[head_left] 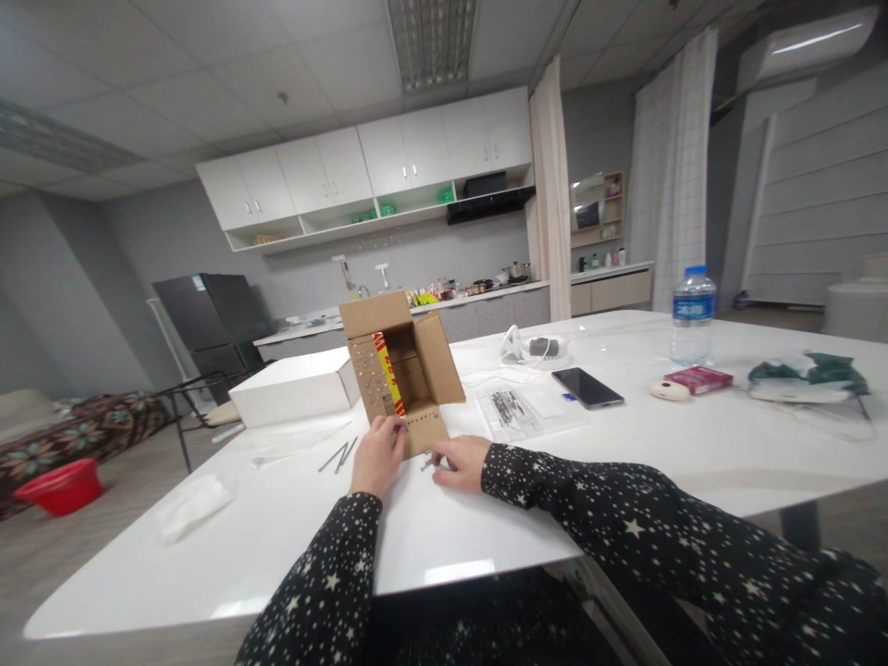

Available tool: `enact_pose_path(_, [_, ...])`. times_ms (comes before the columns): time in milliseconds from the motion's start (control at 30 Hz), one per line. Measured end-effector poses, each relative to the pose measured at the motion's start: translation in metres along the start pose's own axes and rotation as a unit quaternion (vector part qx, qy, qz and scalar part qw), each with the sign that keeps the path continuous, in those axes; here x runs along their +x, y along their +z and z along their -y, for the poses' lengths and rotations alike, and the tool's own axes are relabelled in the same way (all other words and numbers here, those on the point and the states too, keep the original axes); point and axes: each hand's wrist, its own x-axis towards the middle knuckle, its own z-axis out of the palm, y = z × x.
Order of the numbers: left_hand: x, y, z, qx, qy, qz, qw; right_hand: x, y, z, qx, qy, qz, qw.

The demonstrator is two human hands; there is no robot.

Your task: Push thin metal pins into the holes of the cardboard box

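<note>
A small brown cardboard box [409, 365] lies on its side on the white table [694, 444], flaps open toward me, with a red and yellow print inside. My left hand [376, 456] pinches the box's lower left edge near the bottom flap. My right hand [460, 461] rests on the table just right of that flap, fingertips on a small metal piece that I cannot make out. Two thin metal rods [339, 455] lie on the table left of my left hand.
A flat white box [295, 387] sits behind the cardboard box. A clear plastic bag of small parts [513, 410], a phone [586, 387], a water bottle [692, 315], a red packet [698, 378] and crumpled tissue [194, 504] lie around. A red basin [61, 485] stands on the floor.
</note>
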Motion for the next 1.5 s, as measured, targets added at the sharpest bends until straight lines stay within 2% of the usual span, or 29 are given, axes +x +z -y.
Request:
enact_pose_path(433, [0.000,0.000,0.001,-0.009,0.010,0.014,1.000,0.002,0.003,-0.002,-0.004,-0.006,-0.002,1.000])
enact_pose_path(800, [-0.005,-0.005,-0.015,-0.045,0.097,0.092,0.990,0.001,-0.001,-0.001,-0.002,-0.011,0.010,1.000])
enact_pose_path(1067, [-0.008,-0.012,-0.025,-0.037,0.099,0.146,0.984,0.001,0.000,0.000,-0.005,-0.012,0.002,1.000])
enact_pose_path(1500, [-0.009,-0.008,-0.021,-0.046,0.094,0.173,0.979,0.000,-0.001,0.001,-0.013,-0.013,0.004,1.000])
